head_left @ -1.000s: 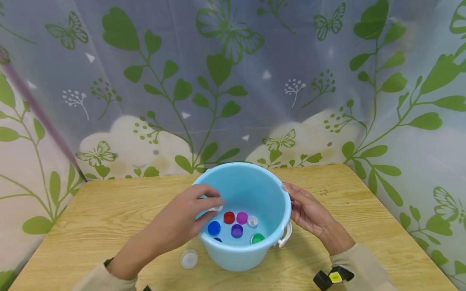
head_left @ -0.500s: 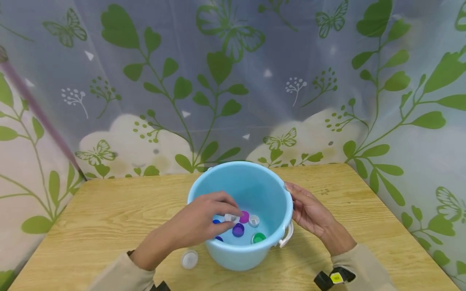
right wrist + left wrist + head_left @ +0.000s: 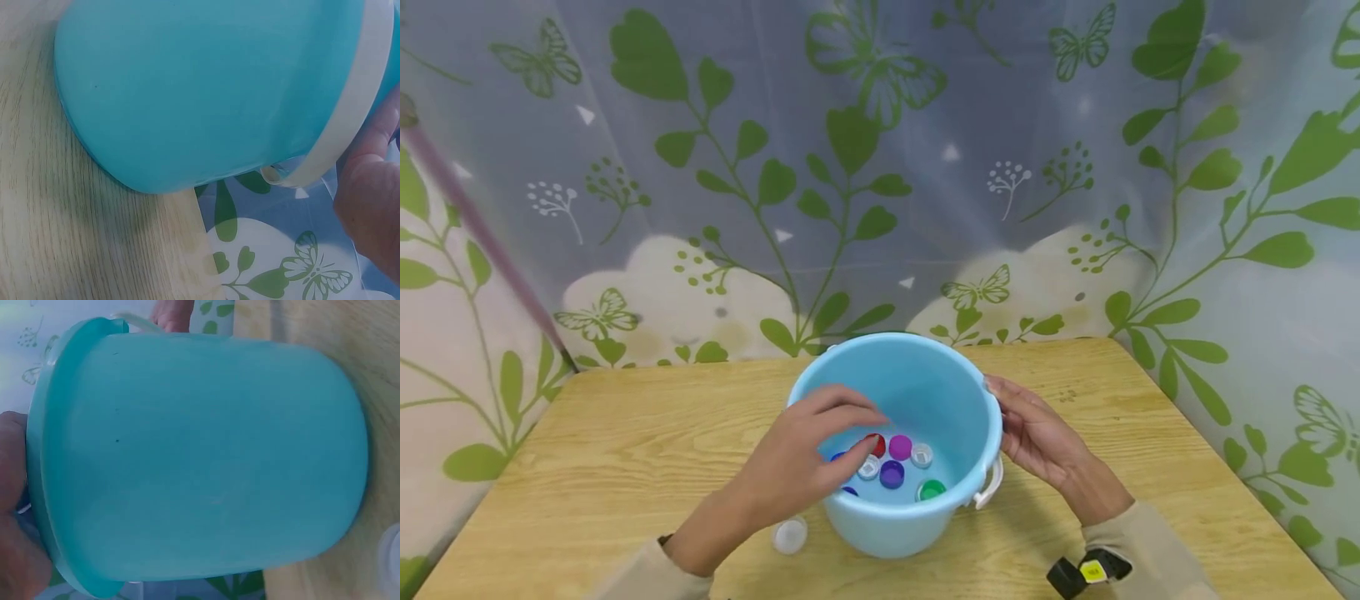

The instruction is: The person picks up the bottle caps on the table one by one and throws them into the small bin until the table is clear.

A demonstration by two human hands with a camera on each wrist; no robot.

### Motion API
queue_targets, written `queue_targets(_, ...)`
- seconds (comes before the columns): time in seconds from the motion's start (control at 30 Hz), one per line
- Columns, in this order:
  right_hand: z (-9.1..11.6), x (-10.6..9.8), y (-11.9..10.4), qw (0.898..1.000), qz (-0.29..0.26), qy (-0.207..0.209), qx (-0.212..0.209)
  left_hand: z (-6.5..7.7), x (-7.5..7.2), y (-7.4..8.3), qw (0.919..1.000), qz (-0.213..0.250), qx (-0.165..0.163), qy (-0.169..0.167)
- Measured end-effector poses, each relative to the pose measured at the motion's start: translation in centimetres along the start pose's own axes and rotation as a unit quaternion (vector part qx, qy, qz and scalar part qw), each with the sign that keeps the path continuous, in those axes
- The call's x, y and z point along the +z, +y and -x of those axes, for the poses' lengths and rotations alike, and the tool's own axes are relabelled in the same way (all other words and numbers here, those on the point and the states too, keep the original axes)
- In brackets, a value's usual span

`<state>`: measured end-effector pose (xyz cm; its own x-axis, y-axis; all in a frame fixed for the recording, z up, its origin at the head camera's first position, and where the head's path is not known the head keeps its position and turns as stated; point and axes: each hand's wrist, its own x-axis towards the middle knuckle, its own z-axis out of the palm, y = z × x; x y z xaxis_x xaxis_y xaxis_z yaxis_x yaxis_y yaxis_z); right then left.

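Note:
A light blue bucket [image 3: 887, 533] stands upright on the table. My left hand [image 3: 801, 446] hovers over its mouth, thumb and fingers apart, with nothing between them. On the bucket's floor lie several small round plastic caps: a clear one [image 3: 868, 468] under the left fingers, a purple one [image 3: 892, 475], a magenta one [image 3: 900, 447], a second clear one [image 3: 922, 455] and a green one [image 3: 932, 490]. The left fingertips partly cover a red cap [image 3: 880, 447]. On the right side my right hand [image 3: 1037, 429] holds the bucket's rim.
Outside the bucket, at its front left, a clear round cap [image 3: 790, 535] lies on the wooden table [image 3: 647, 442]. The bucket's white handle [image 3: 350, 112] hangs on the right side. A leaf-patterned curtain [image 3: 880, 208] encloses the table's back and sides.
My left hand carried a clear cap rightward into the bucket, let it go on the floor beside the purple one, then drew back up and left. The right hand has stayed at the rim.

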<state>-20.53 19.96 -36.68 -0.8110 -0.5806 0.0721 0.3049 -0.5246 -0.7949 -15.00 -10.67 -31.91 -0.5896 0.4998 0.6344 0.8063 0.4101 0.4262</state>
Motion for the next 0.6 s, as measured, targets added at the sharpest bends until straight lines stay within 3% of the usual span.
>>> queue_targets(0.07,0.0,0.0,0.0,1.000,0.000,0.003,0.002,0.7,-0.1,-0.1,0.9981,-0.003,0.005,0.062)
queue_targets(0.17,0.0,0.0,-0.1,1.000,0.000,0.006,0.003,1.7,-0.6,-0.6,0.9916,-0.009,-0.022,0.127)
queue_targets(0.33,0.0,0.0,-0.1,1.000,-0.004,0.001,0.003,3.9,-1.2,-2.5,0.9773,-0.024,-0.078,0.196)
queue_targets(0.47,0.0,-0.1,-0.1,1.000,-0.006,-0.002,0.003,5.9,-1.3,-3.7,0.9696,-0.032,-0.122,0.210)
queue_targets(0.6,0.0,-0.1,0.0,1.000,-0.008,-0.008,0.004,8.0,-0.8,-4.4,0.9689,-0.063,-0.174,0.164)
